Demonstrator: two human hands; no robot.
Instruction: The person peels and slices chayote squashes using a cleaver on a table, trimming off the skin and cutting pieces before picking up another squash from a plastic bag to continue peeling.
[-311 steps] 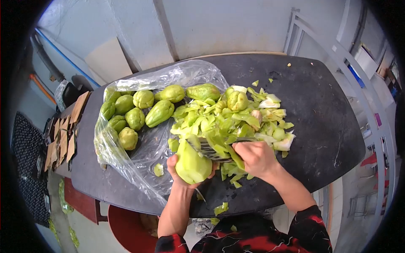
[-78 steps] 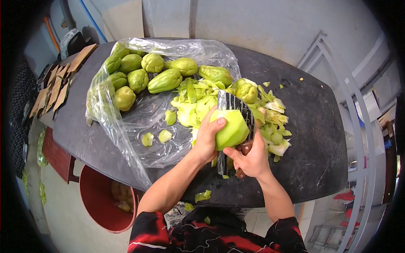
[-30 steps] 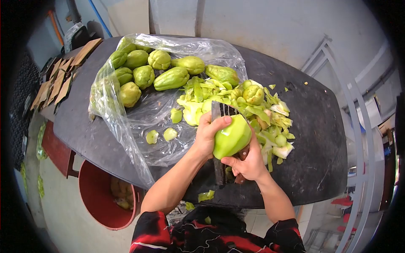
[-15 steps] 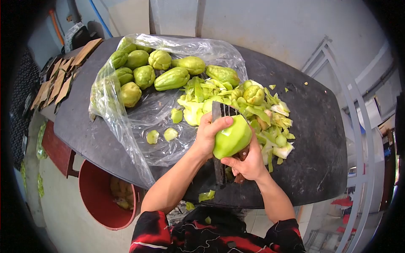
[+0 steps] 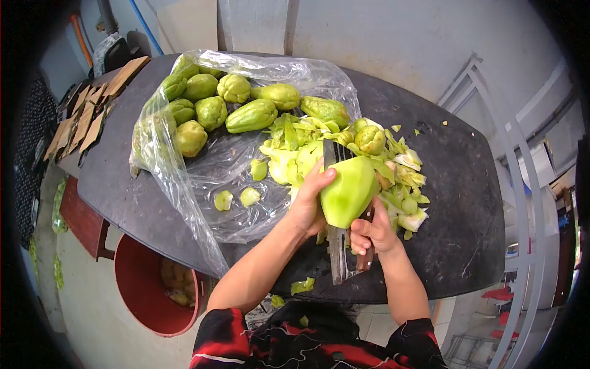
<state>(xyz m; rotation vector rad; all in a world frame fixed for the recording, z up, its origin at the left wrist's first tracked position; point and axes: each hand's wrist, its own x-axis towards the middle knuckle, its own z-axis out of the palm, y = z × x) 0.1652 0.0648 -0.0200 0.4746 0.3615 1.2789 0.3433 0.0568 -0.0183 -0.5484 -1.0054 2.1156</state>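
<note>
Two hands close together over the dark table (image 5: 461,227), both full.
The left hand (image 5: 309,200) clasps a peeled chayote (image 5: 348,190) from its left, long axis slanting, narrow end toward the body; at its lower right, the right hand (image 5: 375,234) grips a slotted knife (image 5: 337,255), blade running behind the fruit. Peelings (image 5: 408,205) crowd just beyond; farther left, unpeeled chayotes (image 5: 252,115) lie on a plastic bag (image 5: 200,220).

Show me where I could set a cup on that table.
The widest bare patch of table lies between peelings and its right edge. Another is front left, between plastic bag and table edge. Crowded: back left with whole fruits; middle with peelings, left hand, right hand.
</note>
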